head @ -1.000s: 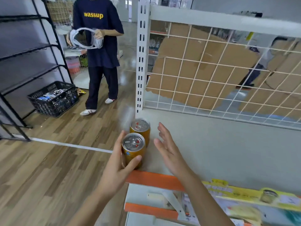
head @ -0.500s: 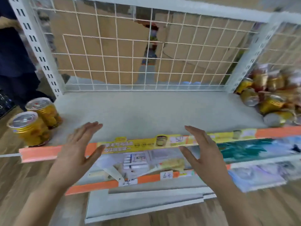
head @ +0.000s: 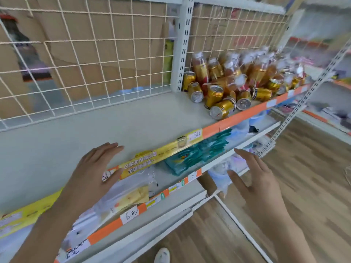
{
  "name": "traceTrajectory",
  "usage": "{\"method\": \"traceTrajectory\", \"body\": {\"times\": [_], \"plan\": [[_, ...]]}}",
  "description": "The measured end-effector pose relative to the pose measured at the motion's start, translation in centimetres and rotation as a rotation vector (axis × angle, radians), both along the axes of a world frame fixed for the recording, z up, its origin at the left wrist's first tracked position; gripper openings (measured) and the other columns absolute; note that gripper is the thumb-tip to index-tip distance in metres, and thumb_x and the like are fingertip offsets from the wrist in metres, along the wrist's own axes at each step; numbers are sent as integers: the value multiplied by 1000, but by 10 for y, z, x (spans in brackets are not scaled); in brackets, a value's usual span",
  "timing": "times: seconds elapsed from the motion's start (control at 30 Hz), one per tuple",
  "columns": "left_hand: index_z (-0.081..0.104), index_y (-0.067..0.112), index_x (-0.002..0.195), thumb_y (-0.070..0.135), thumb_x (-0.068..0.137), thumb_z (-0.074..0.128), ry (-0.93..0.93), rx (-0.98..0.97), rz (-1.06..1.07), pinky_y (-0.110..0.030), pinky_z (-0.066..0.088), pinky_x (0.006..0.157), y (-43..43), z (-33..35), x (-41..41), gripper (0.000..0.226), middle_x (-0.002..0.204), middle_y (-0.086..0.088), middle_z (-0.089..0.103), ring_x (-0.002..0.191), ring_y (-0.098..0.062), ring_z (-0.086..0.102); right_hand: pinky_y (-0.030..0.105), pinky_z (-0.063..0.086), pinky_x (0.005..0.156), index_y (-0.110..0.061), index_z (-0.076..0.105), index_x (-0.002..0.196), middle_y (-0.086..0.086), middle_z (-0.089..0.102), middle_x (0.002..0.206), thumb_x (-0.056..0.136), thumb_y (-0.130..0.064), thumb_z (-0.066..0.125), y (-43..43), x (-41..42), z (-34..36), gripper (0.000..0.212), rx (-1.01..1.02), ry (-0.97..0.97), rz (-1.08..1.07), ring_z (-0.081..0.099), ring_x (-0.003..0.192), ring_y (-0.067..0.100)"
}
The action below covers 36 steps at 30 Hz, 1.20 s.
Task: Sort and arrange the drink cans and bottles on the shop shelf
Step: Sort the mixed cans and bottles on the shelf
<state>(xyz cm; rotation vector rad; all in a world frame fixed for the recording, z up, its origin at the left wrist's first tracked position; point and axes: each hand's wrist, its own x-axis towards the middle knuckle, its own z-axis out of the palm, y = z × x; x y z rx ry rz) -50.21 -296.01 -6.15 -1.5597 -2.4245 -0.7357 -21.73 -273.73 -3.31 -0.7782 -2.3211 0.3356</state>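
The shelf (head: pixel 133 120) is a pale board with an orange front edge and a white wire-grid back. A jumbled heap sits at its right end. Gold cans (head: pixel 214 95) with silver tops make up the near side of the heap. One stands upright at the back beside the post. Several others lie tipped on their sides close to the front edge, tops turned outward. Behind and among them, bottles (head: pixel 199 68) of amber drink with pale caps lean at different angles. They are blurred towards the far right corner.
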Motion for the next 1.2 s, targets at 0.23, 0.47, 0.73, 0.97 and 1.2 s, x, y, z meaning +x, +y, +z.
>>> {"method": "traceTrajectory", "body": {"times": [0.23,0.47,0.73,0.97,1.2], "plan": [[53,17,128,47,83,38,-1,85,-25,-23,22,100,38,6,-11,56,131,-1,54,123,-13,37,29,41,79,-22,51,127,-5,58,118,83,-50,43,33,-8,-1,52,6,-20,18,54,100,13],[49,22,131,54,82,33,-41,85,-142,-33,29,102,150,11,-46,62,135,4,49,126,-9,34,33,46,81,-21,52,128,-6,57,124,83,-49,44,106,-19,9,53,7,-26,-112,58,107,21],[48,25,133,52,83,40,-95,87,-138,-31,29,101,219,1,-58,57,134,9,47,124,-6,35,35,47,86,-21,52,127,-8,55,125,84,-50,44,184,-37,-4,52,-19,-23,-114,56,112,19],[48,22,132,43,92,50,-79,99,19,-31,29,99,270,-3,-55,45,134,6,49,122,-10,41,32,44,82,-24,50,128,-4,56,124,85,-53,45,280,-76,-7,52,-34,-38,30,55,108,17],[47,26,132,57,86,33,-142,85,198,-31,33,97,306,-6,-24,58,129,17,44,119,-6,41,31,42,74,-22,49,131,-5,54,125,88,-34,60,371,-109,-10,46,-43,-104,249,64,89,24]]}}
